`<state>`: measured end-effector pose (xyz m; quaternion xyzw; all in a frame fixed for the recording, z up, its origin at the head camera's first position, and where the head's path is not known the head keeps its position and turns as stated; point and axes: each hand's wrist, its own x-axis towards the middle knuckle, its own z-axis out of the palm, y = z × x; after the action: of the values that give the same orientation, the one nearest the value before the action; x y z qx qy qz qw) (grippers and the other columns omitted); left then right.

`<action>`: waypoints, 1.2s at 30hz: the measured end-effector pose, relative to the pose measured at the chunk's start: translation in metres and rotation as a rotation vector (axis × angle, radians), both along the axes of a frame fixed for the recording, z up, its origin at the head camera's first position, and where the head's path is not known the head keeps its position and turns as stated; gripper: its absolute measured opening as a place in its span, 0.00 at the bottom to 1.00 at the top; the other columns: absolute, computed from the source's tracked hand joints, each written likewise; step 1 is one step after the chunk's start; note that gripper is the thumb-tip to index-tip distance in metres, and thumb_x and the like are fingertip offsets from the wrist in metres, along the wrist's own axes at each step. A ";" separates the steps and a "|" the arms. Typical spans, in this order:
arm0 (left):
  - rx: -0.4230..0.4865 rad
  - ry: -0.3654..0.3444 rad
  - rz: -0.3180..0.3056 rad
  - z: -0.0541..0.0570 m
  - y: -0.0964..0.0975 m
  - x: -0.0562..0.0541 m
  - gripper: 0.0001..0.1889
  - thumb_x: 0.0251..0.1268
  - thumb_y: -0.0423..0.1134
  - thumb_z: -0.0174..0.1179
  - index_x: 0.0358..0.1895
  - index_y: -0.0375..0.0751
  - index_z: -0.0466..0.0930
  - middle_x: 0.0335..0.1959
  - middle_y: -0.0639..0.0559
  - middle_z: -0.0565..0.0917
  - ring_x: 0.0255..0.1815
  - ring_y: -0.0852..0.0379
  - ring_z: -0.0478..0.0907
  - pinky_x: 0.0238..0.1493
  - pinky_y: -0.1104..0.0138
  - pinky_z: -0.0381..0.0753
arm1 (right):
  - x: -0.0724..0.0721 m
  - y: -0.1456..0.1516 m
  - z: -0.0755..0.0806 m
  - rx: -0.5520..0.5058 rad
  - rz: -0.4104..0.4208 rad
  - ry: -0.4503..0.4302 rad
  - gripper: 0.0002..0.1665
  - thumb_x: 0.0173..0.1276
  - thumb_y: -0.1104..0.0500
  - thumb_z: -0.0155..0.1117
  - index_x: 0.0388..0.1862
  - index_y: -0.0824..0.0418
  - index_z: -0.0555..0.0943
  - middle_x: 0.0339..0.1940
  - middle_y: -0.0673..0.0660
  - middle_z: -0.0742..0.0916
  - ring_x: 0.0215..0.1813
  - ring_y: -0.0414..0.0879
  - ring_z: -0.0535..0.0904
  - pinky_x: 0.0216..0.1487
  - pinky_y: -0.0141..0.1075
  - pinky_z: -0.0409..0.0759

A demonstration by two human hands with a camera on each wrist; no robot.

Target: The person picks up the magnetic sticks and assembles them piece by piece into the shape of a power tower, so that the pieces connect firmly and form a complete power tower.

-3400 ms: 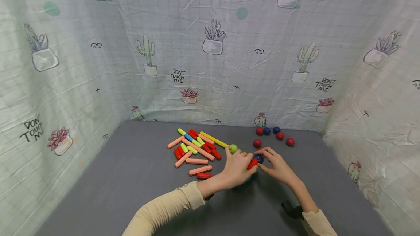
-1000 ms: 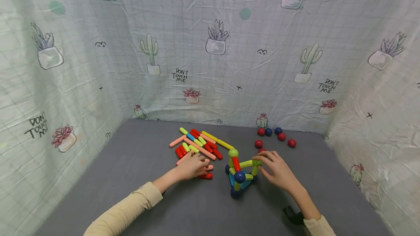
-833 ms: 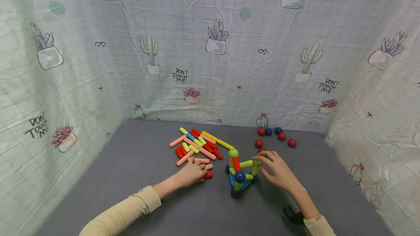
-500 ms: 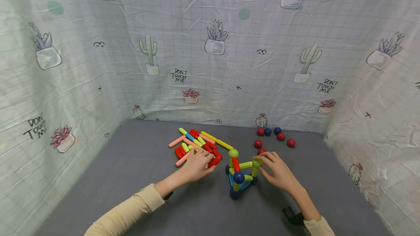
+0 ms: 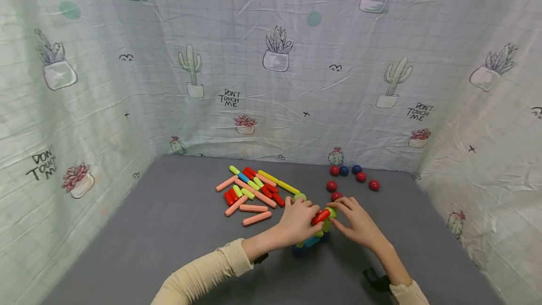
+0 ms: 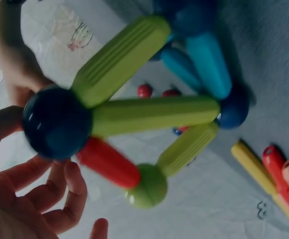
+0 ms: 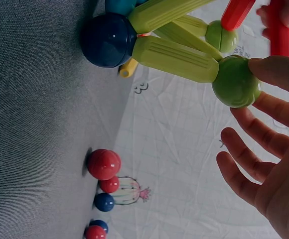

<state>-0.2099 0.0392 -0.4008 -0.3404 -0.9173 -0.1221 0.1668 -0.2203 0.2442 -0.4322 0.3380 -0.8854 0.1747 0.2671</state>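
My left hand [image 5: 296,220] pinches a short red magnetic rod [image 5: 320,217] over the magnetic stick-and-ball structure. That same rod appears upright at the top right of the right wrist view, close to the green ball [image 7: 236,82]. Thumb and fingers of my right hand [image 5: 355,222] pinch this ball at the structure's right corner. Lime rods [image 6: 154,115] rise from a base of blue rods [image 6: 208,64] and dark blue balls [image 7: 108,40]. Another red rod [image 6: 109,162] joins an upper dark blue ball [image 6: 57,122] to a second green ball [image 6: 147,185]. My left hand hides much of the structure in the head view.
Loose pink, red, lime, blue and yellow rods [image 5: 254,192] lie left of the structure. Several red and blue balls [image 5: 361,177] sit at the back right of the grey table [image 5: 169,229]. A cactus-print cloth [image 5: 271,107] hangs around the table.
My left hand has taken the nearest short red rod from the loose rods and carried it right, up to the structure. My right hand has stayed at the green ball.
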 end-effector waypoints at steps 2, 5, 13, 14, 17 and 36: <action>-0.017 0.005 0.013 -0.006 0.001 -0.001 0.10 0.55 0.51 0.58 0.35 0.51 0.79 0.27 0.58 0.77 0.29 0.60 0.65 0.34 0.61 0.56 | 0.000 -0.001 -0.001 0.000 -0.003 -0.006 0.22 0.47 0.59 0.71 0.44 0.57 0.79 0.40 0.48 0.79 0.41 0.38 0.67 0.39 0.37 0.73; -0.024 0.030 0.026 -0.011 0.001 0.000 0.09 0.54 0.51 0.59 0.33 0.52 0.79 0.26 0.57 0.76 0.30 0.59 0.66 0.34 0.59 0.57 | -0.001 0.000 -0.001 -0.004 -0.008 -0.005 0.22 0.46 0.59 0.72 0.44 0.57 0.79 0.40 0.49 0.79 0.41 0.39 0.67 0.39 0.37 0.73; -0.100 0.095 0.098 -0.013 0.008 0.002 0.08 0.54 0.51 0.58 0.29 0.53 0.80 0.28 0.56 0.77 0.32 0.56 0.69 0.37 0.53 0.61 | 0.000 0.002 -0.001 -0.037 -0.008 -0.102 0.22 0.49 0.60 0.70 0.45 0.55 0.77 0.43 0.47 0.79 0.43 0.40 0.70 0.40 0.38 0.75; -0.106 0.097 0.102 -0.013 0.009 0.003 0.08 0.53 0.51 0.59 0.28 0.53 0.80 0.28 0.56 0.77 0.32 0.56 0.69 0.38 0.52 0.61 | 0.001 0.002 -0.001 -0.039 -0.003 -0.118 0.22 0.50 0.60 0.69 0.46 0.54 0.77 0.43 0.47 0.79 0.43 0.40 0.70 0.40 0.38 0.75; -0.108 0.102 0.111 -0.014 0.010 0.004 0.08 0.52 0.50 0.60 0.27 0.52 0.80 0.28 0.56 0.77 0.32 0.55 0.69 0.39 0.50 0.61 | 0.003 0.001 0.000 -0.037 0.007 -0.148 0.23 0.51 0.60 0.68 0.48 0.53 0.76 0.44 0.46 0.80 0.43 0.38 0.69 0.40 0.38 0.75; 0.053 0.073 0.061 -0.029 -0.034 0.019 0.18 0.53 0.60 0.55 0.40 0.52 0.74 0.33 0.55 0.72 0.34 0.58 0.64 0.38 0.55 0.60 | 0.000 0.005 -0.002 -0.057 0.081 -0.160 0.24 0.49 0.61 0.70 0.47 0.54 0.75 0.44 0.46 0.80 0.44 0.38 0.71 0.42 0.36 0.76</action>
<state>-0.1906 0.0048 -0.4303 -0.3118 -0.9171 -0.1285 0.2128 -0.2206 0.2488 -0.4338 0.3508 -0.8841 0.2371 0.1978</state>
